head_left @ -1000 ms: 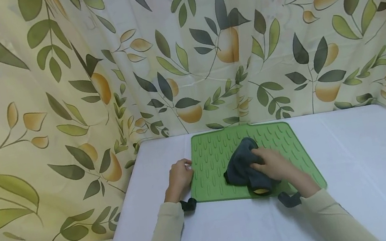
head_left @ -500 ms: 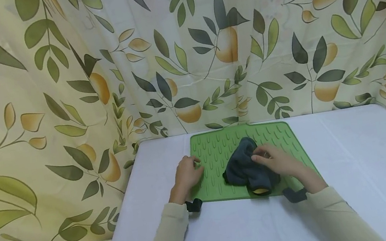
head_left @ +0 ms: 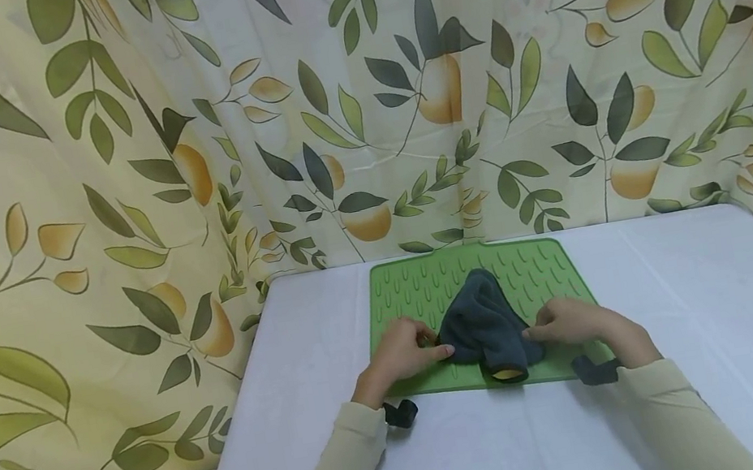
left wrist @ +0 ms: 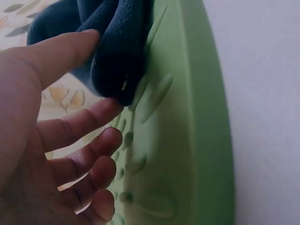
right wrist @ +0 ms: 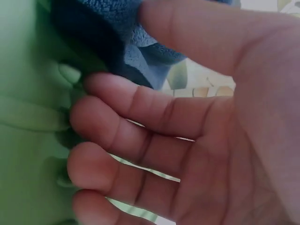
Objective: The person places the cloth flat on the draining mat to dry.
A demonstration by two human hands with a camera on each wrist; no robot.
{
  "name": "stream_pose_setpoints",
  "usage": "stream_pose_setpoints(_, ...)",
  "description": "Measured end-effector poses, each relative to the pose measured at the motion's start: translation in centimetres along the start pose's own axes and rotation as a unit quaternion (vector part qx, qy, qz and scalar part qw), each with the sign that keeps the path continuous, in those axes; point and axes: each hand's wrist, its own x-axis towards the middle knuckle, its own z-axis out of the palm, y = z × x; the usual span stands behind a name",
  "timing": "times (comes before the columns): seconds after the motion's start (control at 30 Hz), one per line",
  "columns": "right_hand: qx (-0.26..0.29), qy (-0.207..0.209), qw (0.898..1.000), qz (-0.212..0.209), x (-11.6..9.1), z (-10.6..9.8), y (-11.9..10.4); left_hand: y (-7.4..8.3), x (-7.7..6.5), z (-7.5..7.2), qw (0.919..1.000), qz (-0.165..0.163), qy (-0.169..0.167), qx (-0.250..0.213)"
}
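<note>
A dark blue-grey cloth (head_left: 478, 316) lies bunched on a green ribbed mat (head_left: 400, 289). It has a dark edge, and a bit of yellow shows in its front fold. At its left edge, my left hand (head_left: 406, 352) pinches a fold; in the left wrist view the thumb is on the cloth (left wrist: 122, 37) and the index fingertip is right at its lower edge. My right hand (head_left: 571, 322) takes the opposite edge between thumb and index finger, its other fingers (right wrist: 93, 166) close over the mat's raised ribs.
The mat lies on a table with a white cover (head_left: 680, 285), close to its back edge. A curtain (head_left: 298, 116) printed with leaves and fruit hangs behind and to the left. Each wrist wears a black camera mount (head_left: 401, 413).
My left hand has moved right from the mat's left edge to the cloth. My right hand has left the top of the cloth and come down to its right edge.
</note>
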Motion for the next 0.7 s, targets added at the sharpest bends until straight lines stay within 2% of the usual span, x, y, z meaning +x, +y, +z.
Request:
stream_pose_setpoints(0.1, 0.008, -0.011, 1.000, 0.006, 0.1, 0.2, 0.0, 0.1, 0.0, 0.3, 0.9999, 0.013, -0.004, 0.011)
stream_pose_setpoints(0.23, 0.019, -0.012, 1.000, 0.000, 0.2, 0.0, 0.0, 0.4, 0.1, 0.5, 0.9994, 0.032, 0.008, 0.013)
stream_pose_setpoints(0.43, 0.047, 0.029, 0.998, -0.011, 0.3, -1.0, 0.5, 0.7, 0.1, -0.4, 0.9979, 0.014, 0.034, -0.054)
stream_pose_setpoints(0.57, 0.080, 0.073, 0.994, -0.009, -0.1, -1.8, 1.1, 0.2, 0.1, -1.4, 0.9934, -0.006, 0.069, -0.091)
stream_pose_setpoints(0.7, 0.090, 0.108, 0.990, -0.005, -0.8, -2.5, 1.5, -0.6, 0.3, -2.4, 0.9873, -0.019, 0.125, -0.096)
